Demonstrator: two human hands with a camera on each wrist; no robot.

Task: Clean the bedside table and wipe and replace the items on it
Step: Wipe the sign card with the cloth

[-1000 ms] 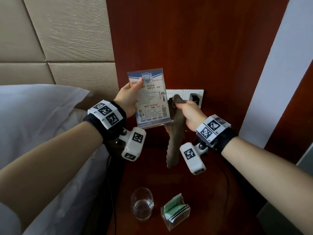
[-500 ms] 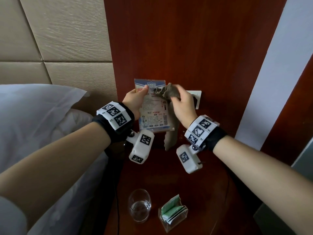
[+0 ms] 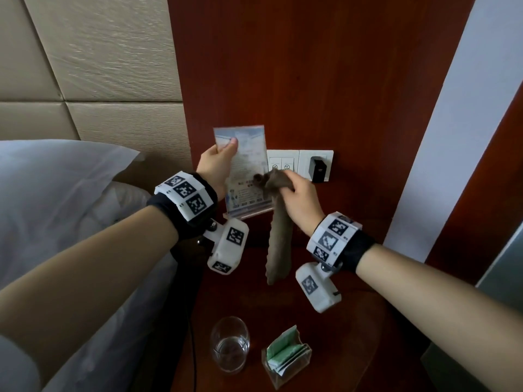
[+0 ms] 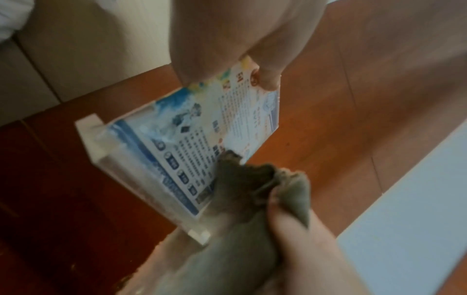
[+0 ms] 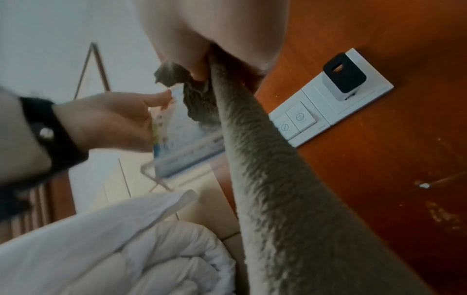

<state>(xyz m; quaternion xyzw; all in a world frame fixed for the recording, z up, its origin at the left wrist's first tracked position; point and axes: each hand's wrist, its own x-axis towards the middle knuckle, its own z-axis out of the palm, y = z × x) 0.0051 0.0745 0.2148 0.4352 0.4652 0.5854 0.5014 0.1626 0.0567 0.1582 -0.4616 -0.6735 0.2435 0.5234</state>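
Since half a second ago the right hand (image 3: 300,198) has dragged the bunched grey-brown microfibre cloth (image 3: 278,227) down from the top of the clear acrylic sign stand with a printed blue-and-white card (image 3: 244,171) to its lower right part, and the stand now sits a little higher in the head view. The left hand (image 3: 216,165) grips the stand by its upper left corner, thumb on the front face and fingers behind, holding it upright in the air above the dark red-brown wooden tabletop (image 3: 353,321). The right hand is closed round the cloth, pressing the wad against the card face while a long tail of cloth hangs straight down below the stand's base.

On the near part of the tabletop stand a clear drinking glass (image 3: 230,348) and, just beside it to the right, a small clear acrylic holder with green and white sachets (image 3: 285,356). On the wooden wall panel behind the hands is a white switch and socket plate (image 3: 300,162) with a black plug-in charger (image 3: 318,169). A white pillow (image 3: 56,188) lies to the left.
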